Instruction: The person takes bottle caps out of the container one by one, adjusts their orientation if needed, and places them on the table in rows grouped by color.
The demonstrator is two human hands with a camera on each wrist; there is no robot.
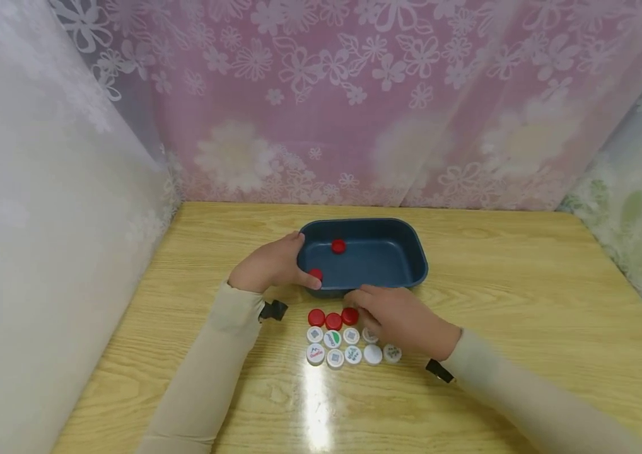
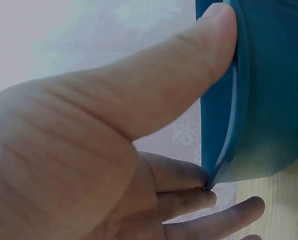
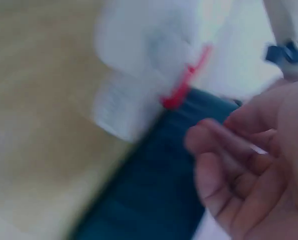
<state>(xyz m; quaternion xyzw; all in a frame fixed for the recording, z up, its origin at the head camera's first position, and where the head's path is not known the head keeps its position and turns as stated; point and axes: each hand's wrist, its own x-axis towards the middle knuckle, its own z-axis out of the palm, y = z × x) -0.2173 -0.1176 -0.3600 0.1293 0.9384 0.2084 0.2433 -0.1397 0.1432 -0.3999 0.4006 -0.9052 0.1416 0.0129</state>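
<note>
My left hand (image 1: 275, 265) holds the left end of a dark blue plastic basin (image 1: 374, 258), the thumb over its rim and the fingers around the end wall. Inside the basin lie a red bottle cap (image 1: 338, 246) and a second one near my thumb, partly covered by it. In front of the basin, my right hand (image 1: 397, 318) hovers with loosely bent fingers beside a red bottle cap (image 1: 350, 316), the last of a short red row. No cap shows between its fingers, though the right wrist view is blurred. White bottle caps (image 1: 352, 354) lie in two rows, one partly hidden by this hand.
A wood-grain table (image 1: 230, 378) carries everything. Pink floral cloth (image 1: 321, 126) hangs behind it, with pale cloth (image 1: 43, 221) along the left and more patterned cloth at the right. Dark straps with small devices sit on both wrists.
</note>
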